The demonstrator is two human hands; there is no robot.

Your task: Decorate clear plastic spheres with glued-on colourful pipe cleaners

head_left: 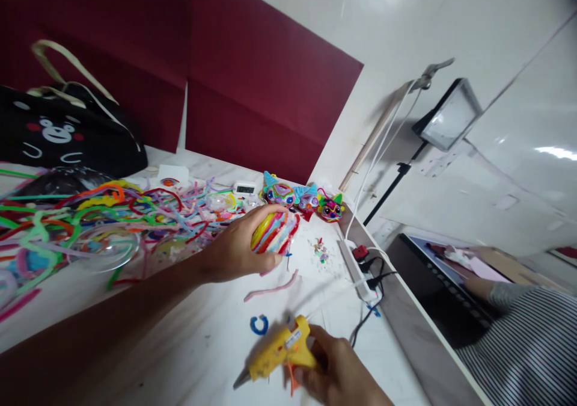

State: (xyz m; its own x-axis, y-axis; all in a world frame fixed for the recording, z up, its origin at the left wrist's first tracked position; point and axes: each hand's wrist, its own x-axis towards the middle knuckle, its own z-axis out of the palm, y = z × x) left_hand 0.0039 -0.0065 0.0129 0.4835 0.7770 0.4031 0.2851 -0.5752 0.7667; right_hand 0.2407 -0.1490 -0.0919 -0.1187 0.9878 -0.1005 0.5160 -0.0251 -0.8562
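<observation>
My left hand point(241, 243) grips a rounded ball point(277, 233) covered in yellow, red, blue, white and pink stripes of pipe cleaner. Its fingers wrap over the top, with the thumb underneath. In my right hand point(336, 364) is a yellow hot glue gun point(283, 349), its nozzle pointing down and left, just above the white table point(189, 346). A blue curled pipe cleaner piece point(259, 325) lies near the gun, and a pink pipe cleaner strip point(273, 287) lies below the ball. The ball and the gun are apart.
Pipe cleaners point(112, 201) and clear plastic domes point(103, 246) cover the left. Behind stand colourful animal-faced ornaments point(330, 206) and a small digital display point(244, 188). A power strip point(360, 270) with cords lies by the right ledge. Beyond it a person in a striped top point(518, 346) is partly visible.
</observation>
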